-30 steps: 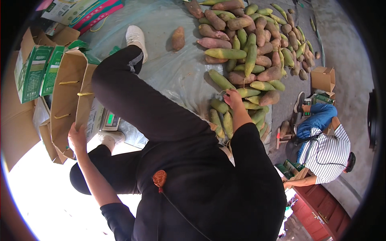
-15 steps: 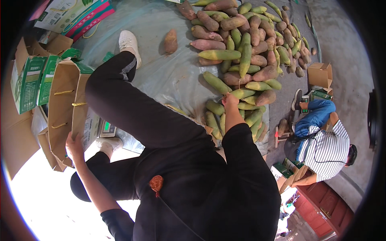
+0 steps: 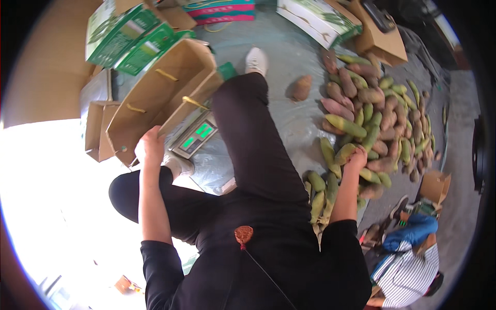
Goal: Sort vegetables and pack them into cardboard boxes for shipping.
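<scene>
My left hand point(image 3: 150, 146) is closed on the near rim of a tall open cardboard box point(image 3: 170, 67) with yellow cord handles. The box stands on a digital scale point(image 3: 195, 135) with lit green digits. My right hand point(image 3: 356, 157) grips one end of a green radish point(image 3: 344, 154) at the near left edge of a large pile. Other green radishes point(image 3: 319, 199) lie just nearer than that hand. Mixed through the pile are thick reddish-brown roots point(image 3: 381, 165), and a single reddish root point(image 3: 301, 88) lies apart on the plastic sheet.
Green printed cartons point(image 3: 124, 39) stand beyond the box. A white-and-green carton point(image 3: 318, 23) and a brown box point(image 3: 380, 39) sit behind the pile. A co-worker in a striped shirt point(image 3: 408, 276) bends at the lower right. Plastic sheeting point(image 3: 279, 121) covers the floor.
My view has swung left, so box and pile appear further right. The right hand has gone from touching a radish's tip to gripping a radish. The left hand stays on the box rim.
</scene>
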